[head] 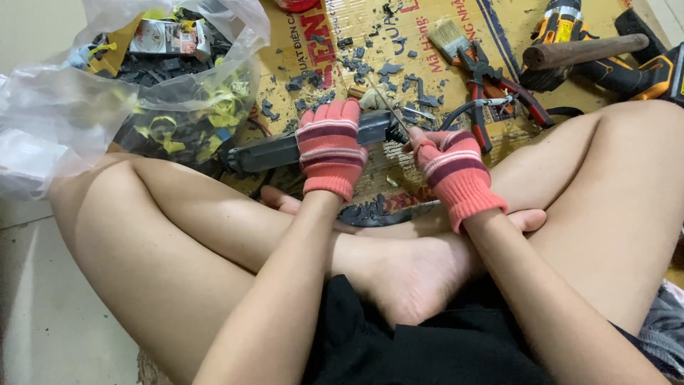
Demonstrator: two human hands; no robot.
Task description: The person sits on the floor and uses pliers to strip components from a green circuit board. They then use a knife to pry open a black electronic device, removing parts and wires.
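Observation:
Both my hands wear pink knitted gloves with striped bands. My left hand (pixel 329 146) is wrapped around a long dark grey plastic part (pixel 274 151) that lies across my crossed legs above the cardboard (pixel 399 32). My right hand (pixel 450 165) sits just to the right of that part's end, fingers closed on a thin metal tool (pixel 388 105) whose slender tip slants up and left over the part. The rest of the tool is hidden in the glove.
A clear plastic bag (pixel 78 107) of black and yellow scraps sits at the left. Dark plastic chips (pixel 370 68) litter the cardboard. Red-handled pliers (pixel 499 89), a paintbrush (pixel 449 37), a wooden handle (pixel 584 50) and an orange-black power drill (pixel 563 25) lie at the upper right.

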